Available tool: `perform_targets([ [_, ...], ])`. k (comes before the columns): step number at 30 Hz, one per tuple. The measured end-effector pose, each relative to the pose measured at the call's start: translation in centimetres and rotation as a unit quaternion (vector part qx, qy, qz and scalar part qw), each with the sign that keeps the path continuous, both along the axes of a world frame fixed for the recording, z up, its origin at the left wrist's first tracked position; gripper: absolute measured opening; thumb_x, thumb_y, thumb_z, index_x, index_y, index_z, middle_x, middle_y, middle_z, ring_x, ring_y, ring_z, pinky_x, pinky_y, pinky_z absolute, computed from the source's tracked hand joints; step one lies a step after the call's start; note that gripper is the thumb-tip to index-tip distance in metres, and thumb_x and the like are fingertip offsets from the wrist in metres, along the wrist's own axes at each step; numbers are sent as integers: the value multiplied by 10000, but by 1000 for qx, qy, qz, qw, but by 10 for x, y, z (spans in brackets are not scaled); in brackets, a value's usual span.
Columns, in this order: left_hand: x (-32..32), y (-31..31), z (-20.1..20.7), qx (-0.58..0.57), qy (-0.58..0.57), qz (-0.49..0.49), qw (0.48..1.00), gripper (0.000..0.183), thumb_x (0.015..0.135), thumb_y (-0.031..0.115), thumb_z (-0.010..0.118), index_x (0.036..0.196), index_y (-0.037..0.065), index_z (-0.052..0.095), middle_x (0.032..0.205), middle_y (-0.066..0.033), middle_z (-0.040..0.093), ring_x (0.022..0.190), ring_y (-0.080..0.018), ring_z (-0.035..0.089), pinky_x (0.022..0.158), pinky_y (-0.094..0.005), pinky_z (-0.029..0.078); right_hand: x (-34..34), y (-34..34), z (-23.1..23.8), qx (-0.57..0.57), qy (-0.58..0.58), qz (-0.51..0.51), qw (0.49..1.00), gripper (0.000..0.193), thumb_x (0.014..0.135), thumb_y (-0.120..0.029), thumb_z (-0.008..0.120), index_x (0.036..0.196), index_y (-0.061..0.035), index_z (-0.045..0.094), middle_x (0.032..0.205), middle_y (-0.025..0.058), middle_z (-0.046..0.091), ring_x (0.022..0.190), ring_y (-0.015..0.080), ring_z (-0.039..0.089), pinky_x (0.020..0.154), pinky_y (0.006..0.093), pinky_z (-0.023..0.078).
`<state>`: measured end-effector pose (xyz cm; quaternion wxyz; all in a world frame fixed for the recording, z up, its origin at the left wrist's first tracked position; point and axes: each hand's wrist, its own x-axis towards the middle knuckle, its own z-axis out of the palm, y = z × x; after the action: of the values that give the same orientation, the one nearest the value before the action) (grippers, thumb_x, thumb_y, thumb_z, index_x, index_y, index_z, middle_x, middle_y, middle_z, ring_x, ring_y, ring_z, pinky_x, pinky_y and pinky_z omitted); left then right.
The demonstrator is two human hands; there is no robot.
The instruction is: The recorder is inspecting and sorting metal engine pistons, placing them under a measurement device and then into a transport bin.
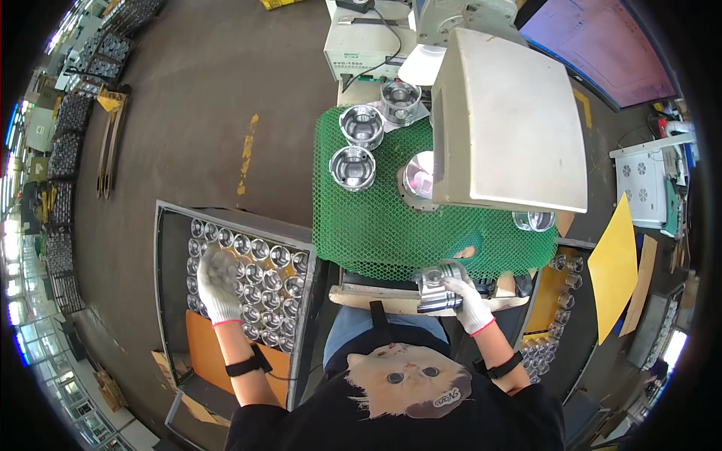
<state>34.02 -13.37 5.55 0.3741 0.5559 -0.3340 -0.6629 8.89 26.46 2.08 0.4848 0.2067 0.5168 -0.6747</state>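
Observation:
My right hand (474, 304), in a white knit glove, is closed around a shiny metal piston (438, 289) at the front edge of the green mesh mat (376, 240). The piston lies tilted on its side, its ring grooves toward me. Over the crate (307, 301) on the left is my gloved left hand (216, 289), its fingers bent about a piston (222, 266) smeared by motion. Rows of upright pistons (272, 279) fill that crate beneath it.
Three pistons (353, 167) stand at the mat's far left. Another piston (419, 175) sits on a round base beside the cream machine housing (511, 120), and one piston (534, 220) is at the right. A second crate (538, 319) with pistons stands right, below a monitor (598, 45).

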Motion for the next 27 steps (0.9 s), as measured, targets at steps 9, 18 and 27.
perform_targets([
  [9,-139,56,-4,-412,-324,61,849,564,862,168,629,1373,12,448,1270,-196,547,1190,-342,518,1048,-446,368,7,56,-17,103,-48,-69,991,607,832,-58,643,1400,-108,432,1107,78,652,1022,174,632,870,319,525],
  [18,-308,139,-5,-584,-273,-498,580,689,574,349,814,1195,174,570,1142,-149,512,1156,-347,446,850,-436,471,13,76,0,144,-66,-108,981,719,821,-81,660,1467,-104,344,1131,98,646,1053,192,622,886,366,522],
  [27,-324,131,-5,-355,-289,-574,679,764,628,345,802,1304,159,496,1149,-241,533,970,-388,616,810,-448,540,-35,33,1,134,114,-42,983,604,815,-127,692,1372,-76,463,1136,90,636,1049,179,599,875,336,500],
])
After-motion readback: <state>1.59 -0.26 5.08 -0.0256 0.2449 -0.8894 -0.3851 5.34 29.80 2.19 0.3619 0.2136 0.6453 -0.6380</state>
